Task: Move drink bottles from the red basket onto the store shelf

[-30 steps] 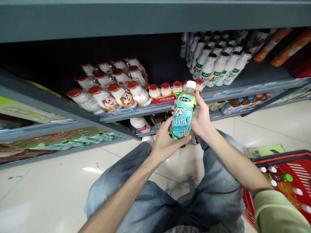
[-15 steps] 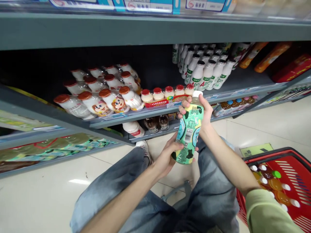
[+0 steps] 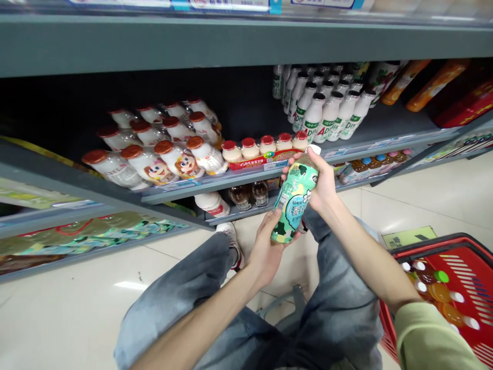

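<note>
As my head view looks down, my left hand [image 3: 266,253] grips the lower end of the green bottle [image 3: 295,198], and my right hand's fingers curl closed around its top. Beyond my fingertips sits a red-capped pack [image 3: 267,149]; right of them, a red basket [image 3: 389,329].

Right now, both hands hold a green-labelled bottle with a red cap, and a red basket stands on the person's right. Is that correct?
No: the head view shows the cap is white, not red. The left hand and right hand hold the green-labelled bottle, and the red basket stands on the person's right.
</note>
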`<state>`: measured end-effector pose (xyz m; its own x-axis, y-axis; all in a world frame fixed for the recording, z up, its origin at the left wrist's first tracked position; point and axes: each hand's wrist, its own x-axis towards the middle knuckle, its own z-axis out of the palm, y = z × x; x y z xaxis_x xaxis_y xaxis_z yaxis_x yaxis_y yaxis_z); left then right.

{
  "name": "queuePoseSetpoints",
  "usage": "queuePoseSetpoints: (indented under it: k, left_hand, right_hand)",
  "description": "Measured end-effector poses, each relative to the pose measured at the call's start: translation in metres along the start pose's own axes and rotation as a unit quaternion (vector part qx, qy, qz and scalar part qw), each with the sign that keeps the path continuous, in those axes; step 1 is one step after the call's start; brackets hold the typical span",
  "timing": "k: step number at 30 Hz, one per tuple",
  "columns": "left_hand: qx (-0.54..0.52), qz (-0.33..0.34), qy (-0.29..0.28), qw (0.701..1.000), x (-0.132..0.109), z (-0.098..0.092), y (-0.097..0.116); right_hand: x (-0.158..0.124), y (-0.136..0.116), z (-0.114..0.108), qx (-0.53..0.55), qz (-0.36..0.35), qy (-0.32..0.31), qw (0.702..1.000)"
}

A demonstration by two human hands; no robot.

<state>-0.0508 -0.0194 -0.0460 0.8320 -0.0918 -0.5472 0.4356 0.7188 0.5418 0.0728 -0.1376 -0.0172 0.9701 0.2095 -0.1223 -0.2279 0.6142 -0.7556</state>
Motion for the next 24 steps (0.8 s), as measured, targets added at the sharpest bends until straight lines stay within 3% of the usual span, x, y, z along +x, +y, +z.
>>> queuePoseSetpoints:
  k: [12, 16, 20, 24]
  left_hand:
    - [-0.004, 0.002, -0.027, 1.000, -0.003, -0.002, 0.002]
    - [0.016, 0.002, -0.051, 0.999, -0.008, -0.002, -0.003]
    - [0.046, -0.017, -0.103, 0.993, -0.012, -0.002, -0.012]
    - [0.040, -0.031, -0.105, 0.993, -0.014, -0.001, -0.015]
  right_hand:
    - [0.000, -0.001, -0.004, 0.018, -0.025, -0.024, 0.999]
    - [-0.001, -0.004, -0.011, 0.014, -0.046, -0.108, 0.993]
    - [0.000, -0.001, -0.018, 0.022, -0.013, -0.227, 0.974]
    - [0.002, 0.003, -0.020, 0.012, 0.012, -0.270, 0.963]
